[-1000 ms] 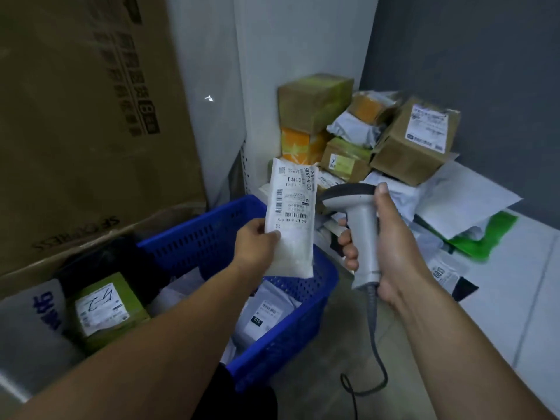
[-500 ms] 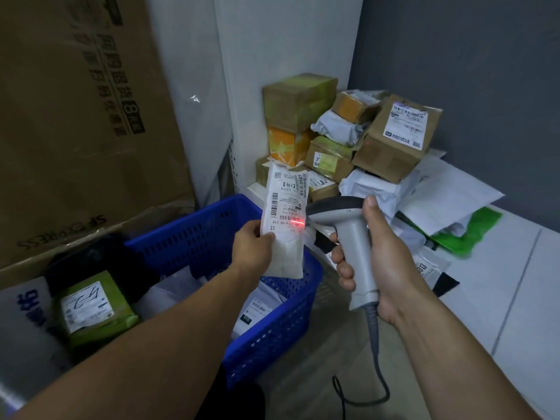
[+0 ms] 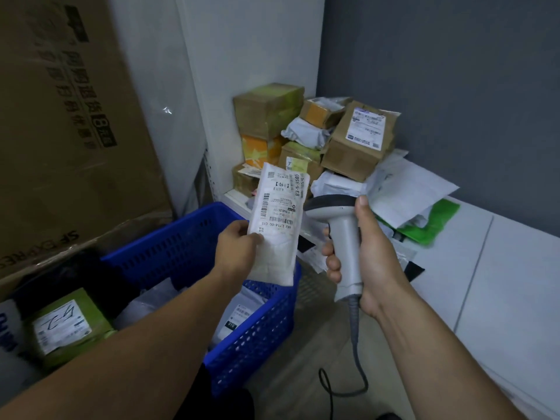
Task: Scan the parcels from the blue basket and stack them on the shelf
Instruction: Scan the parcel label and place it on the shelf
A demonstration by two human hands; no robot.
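A flat white parcel point(image 3: 280, 219) is pinched at its lower left edge by the left grip point(image 3: 239, 253) and held upright above the blue basket point(image 3: 257, 344). Its small print is too blurred to be read. The scanner point(image 3: 344, 237) is clasped by the right grip point(image 3: 374, 262), just beside the parcel; its window is turned away and its cable point(image 3: 354, 334) is cut off below. The basket's contents are largely hidden by the left forearm. Piled parcels point(image 3: 348, 140) are seen on the shelf point(image 3: 500, 283).
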